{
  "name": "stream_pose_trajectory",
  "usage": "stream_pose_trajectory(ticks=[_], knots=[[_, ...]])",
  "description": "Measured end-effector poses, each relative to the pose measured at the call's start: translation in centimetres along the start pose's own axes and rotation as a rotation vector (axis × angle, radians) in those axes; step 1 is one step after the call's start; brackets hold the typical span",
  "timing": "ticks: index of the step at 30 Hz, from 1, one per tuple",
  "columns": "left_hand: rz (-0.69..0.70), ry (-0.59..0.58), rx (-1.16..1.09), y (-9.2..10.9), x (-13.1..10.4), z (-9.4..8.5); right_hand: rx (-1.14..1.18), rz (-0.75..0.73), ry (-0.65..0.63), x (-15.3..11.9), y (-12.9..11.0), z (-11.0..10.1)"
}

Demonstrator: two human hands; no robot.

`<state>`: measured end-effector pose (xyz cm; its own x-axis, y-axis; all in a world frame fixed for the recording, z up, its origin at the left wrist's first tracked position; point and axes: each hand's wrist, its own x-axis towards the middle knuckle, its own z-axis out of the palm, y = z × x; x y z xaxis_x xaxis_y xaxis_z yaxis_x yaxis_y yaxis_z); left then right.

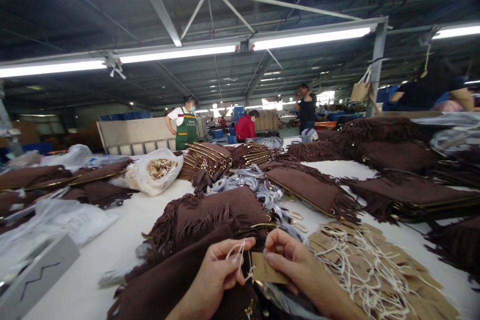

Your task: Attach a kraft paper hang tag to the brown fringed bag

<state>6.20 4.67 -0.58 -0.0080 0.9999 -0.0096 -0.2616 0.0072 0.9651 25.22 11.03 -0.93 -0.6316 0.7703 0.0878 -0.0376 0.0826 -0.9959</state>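
My left hand (221, 267) is closed, pinching a white string (240, 251) that hangs in loops from its fingertips. My right hand (290, 260) is closed on a small brown paper tag (267, 268), with its fingers bent near the string. Both hands are a short gap apart above a dark brown bag (168, 280), partly hidden by the hands. Another fringed brown bag (221, 207) lies just beyond. To the right of my right hand is a spread pile of brown tags (375, 270) with tangled white strings.
Brown fringed bags (307, 185) cover much of the white table (101, 247). A plastic bag (161, 172) of small items, wrapped straps (251, 182) and a grey box (41, 277) also lie there. People stand and sit beyond the table.
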Motion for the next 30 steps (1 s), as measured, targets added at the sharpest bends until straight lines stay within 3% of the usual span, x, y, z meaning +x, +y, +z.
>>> stream_pose_trajectory(ticks=[6,9,12,14,16,19,24,26,30], knots=[[0.045,-0.052,0.116,-0.8,0.4,0.3,-0.166,-0.178,0.162,0.2,0.0,0.4],[0.128,-0.085,0.23,-0.3,-0.1,1.3,-0.283,-0.235,0.162,0.2,0.4,1.2],[0.204,-0.094,0.351,1.0,-0.9,2.1,-0.421,-0.436,0.112,0.1,0.9,1.9],[0.233,-0.135,0.437,1.7,-1.2,2.3,-0.5,-0.597,0.121,0.1,1.2,2.2],[0.227,-0.15,0.475,2.0,-1.3,2.1,-0.494,-0.67,0.155,-0.1,1.4,2.3],[0.185,-0.041,0.413,1.7,-0.8,1.5,-0.305,-0.606,0.191,-0.2,1.6,2.2],[0.228,0.113,0.439,1.6,-0.4,1.0,-0.047,-0.303,0.201,0.1,1.5,0.9],[0.286,0.176,0.432,1.9,-0.4,0.8,-0.128,-0.287,0.095,0.2,1.2,0.4],[0.255,0.268,0.056,3.3,-0.3,-0.2,-0.355,-0.306,-0.072,0.3,1.1,0.9]])
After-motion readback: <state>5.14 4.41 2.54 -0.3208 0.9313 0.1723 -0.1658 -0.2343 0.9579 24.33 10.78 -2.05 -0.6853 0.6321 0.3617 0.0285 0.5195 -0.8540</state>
